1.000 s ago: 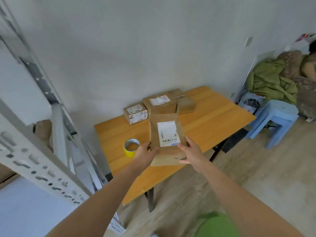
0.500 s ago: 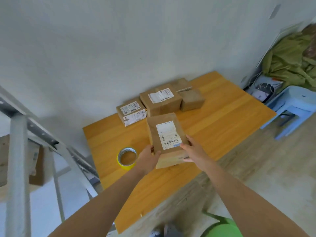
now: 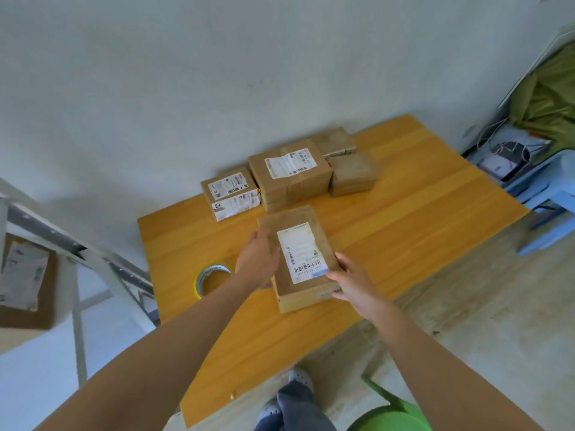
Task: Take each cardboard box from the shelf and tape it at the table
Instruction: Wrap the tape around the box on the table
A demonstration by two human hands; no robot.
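Note:
A flat cardboard box [image 3: 298, 275] with a white barcode label sits low over the wooden table [image 3: 404, 219], near its middle. My left hand [image 3: 256, 259] grips the box's left edge. My right hand [image 3: 351, 281] holds its near right corner, thumb on the label. A roll of yellow tape [image 3: 211, 279] lies on the table just left of my left hand. Whether the box rests on the tabletop or hovers just above it is unclear.
Several cardboard boxes [image 3: 291, 172] stand grouped at the table's far edge by the wall. The metal shelf frame [image 3: 77, 253] is at the left, with another box [image 3: 26, 281] on it. A blue plastic stool [image 3: 553, 194] stands at the right, a green stool [image 3: 392, 418] near my legs.
I have stepped closer to the table and both hands have carried the box forward and lower over the tabletop. The shelf has slid out to the left of view.

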